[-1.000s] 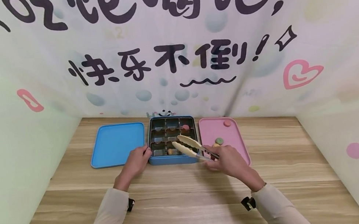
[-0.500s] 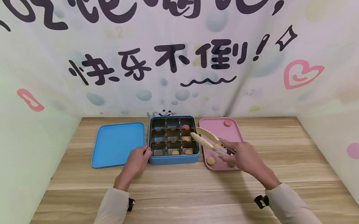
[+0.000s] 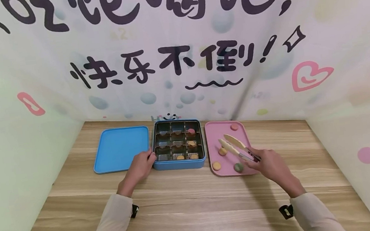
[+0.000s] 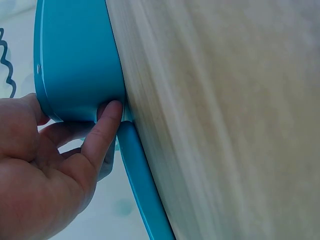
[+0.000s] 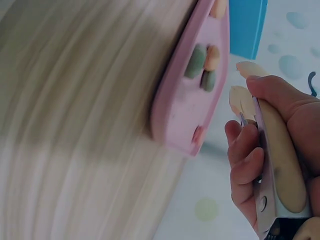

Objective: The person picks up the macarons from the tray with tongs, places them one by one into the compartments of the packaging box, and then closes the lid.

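My right hand grips food tongs with pale tips, which are spread above the pink tray with nothing between them. Macarons lie on that tray: a pink one, a tan one, a yellow one and a green one. The right wrist view shows a second green macaron. My left hand holds the near left corner of the blue box, thumb at the rim and fingers against the wall. Inside the box, a pink macaron and several yellowish ones sit in the divided insert.
A blue lid lies flat to the left of the box. The box stands between lid and tray on the wooden table. Behind them hangs a printed wall sheet, close to the table's back edge.
My right hand has carried the tongs rightward from over the box to over the pink tray. Yellowish macarons in the box's right column and near row came into sight. My left hand stays put.
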Tool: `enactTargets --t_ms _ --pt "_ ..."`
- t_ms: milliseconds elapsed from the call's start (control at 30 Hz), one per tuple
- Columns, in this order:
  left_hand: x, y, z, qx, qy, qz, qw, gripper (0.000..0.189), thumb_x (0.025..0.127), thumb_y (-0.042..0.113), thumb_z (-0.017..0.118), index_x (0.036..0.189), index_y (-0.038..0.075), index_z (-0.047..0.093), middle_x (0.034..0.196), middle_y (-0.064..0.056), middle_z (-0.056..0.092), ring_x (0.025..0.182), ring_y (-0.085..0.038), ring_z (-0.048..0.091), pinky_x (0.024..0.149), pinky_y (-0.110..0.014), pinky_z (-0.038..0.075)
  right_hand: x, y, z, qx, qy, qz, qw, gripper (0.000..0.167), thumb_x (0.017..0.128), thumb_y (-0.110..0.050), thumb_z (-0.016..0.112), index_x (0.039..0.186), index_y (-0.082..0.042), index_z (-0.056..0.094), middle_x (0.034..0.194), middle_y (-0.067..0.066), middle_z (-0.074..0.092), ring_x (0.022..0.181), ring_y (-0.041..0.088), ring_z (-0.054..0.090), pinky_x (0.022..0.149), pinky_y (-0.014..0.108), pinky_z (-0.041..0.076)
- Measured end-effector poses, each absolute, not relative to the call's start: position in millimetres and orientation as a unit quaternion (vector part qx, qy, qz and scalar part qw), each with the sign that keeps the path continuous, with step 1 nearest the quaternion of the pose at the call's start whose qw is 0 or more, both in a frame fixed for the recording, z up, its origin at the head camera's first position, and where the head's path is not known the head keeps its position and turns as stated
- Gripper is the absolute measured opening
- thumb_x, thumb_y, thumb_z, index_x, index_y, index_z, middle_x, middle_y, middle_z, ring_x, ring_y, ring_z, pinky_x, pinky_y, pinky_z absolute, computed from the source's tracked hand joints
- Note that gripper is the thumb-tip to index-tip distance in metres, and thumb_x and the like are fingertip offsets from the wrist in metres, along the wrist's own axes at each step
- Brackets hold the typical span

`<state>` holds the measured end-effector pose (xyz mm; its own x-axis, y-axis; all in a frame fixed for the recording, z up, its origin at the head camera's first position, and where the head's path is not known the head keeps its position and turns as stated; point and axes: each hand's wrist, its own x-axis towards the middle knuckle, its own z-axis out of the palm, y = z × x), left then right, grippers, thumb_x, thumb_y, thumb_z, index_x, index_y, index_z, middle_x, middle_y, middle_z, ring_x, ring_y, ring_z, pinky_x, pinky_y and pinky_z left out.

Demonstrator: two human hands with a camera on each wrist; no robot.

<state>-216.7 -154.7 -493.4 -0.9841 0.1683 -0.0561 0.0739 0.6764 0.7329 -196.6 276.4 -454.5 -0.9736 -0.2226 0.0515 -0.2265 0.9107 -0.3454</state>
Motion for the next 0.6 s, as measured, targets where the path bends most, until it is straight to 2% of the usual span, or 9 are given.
enactTargets --t_ms 100,433,600 --pt "-216 -155 -494 0.068 0.914 0.394 0.063 0.053 0.103 0.023 0.036 0.145 -0.009 0.041 0.059 -0.008 0.048 0.049 -0.015 0.021 0.054 -0.03 0.027 -197 284 -459 0.112 -0.979 0.172 0.004 0.059 0.087 -0.03 0.075 0.138 -0.004 0.058 0.057 -0.006 0.032 0.052 0.01 0.028 0.047 0.025 0.025" --pt "-217 -156 -494 0.064 0.918 0.388 0.062 0.053 0.103 0.023 0.036 0.145 -0.009 0.042 0.075 -0.013 0.053 0.051 -0.016 0.022 0.055 -0.031 0.027 -200 293 -462 0.11 -0.982 0.156 0.0 0.059 0.086 -0.03 0.076 0.137 -0.004 0.059 0.057 -0.004 0.032 0.053 0.012 0.028 0.049 0.027 0.026" --pt "-217 -156 -492 0.062 0.917 0.388 0.069 0.055 0.103 0.024 0.036 0.147 -0.009 0.038 0.063 -0.009 0.049 0.05 -0.015 0.022 0.055 -0.03 0.028 -203 293 -460 0.103 -0.984 0.148 -0.005 0.06 0.086 -0.03 0.076 0.138 -0.005 0.058 0.057 -0.003 0.032 0.053 0.014 0.028 0.049 0.029 0.026"
